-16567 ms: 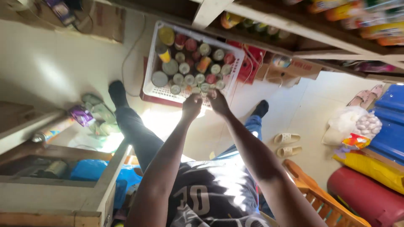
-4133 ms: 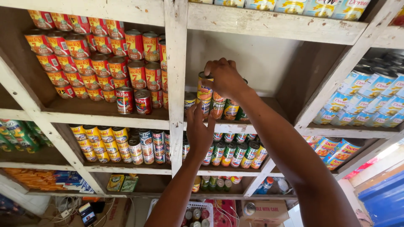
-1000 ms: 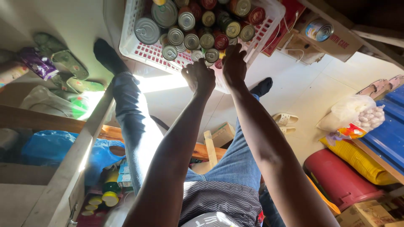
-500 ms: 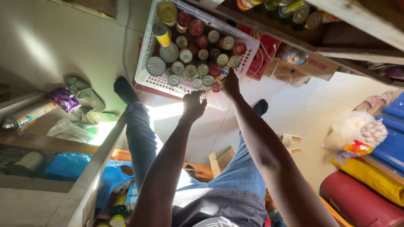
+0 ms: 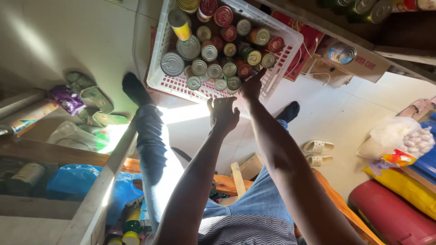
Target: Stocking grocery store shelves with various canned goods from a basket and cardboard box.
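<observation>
Fingers of the right hand [image 5: 251, 86] close among cans [image 5: 229, 69] in the white basket [image 5: 286, 43]; left hand [image 5: 223, 113] open, empty. Lift 1 can vertically.

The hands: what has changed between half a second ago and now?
The right hand has gone further in, over the basket rim, and its fingers now touch the cans at the near edge. The left hand has stayed just outside the rim, open and empty. The basket and its cans lie as before; no can is lifted.
</observation>
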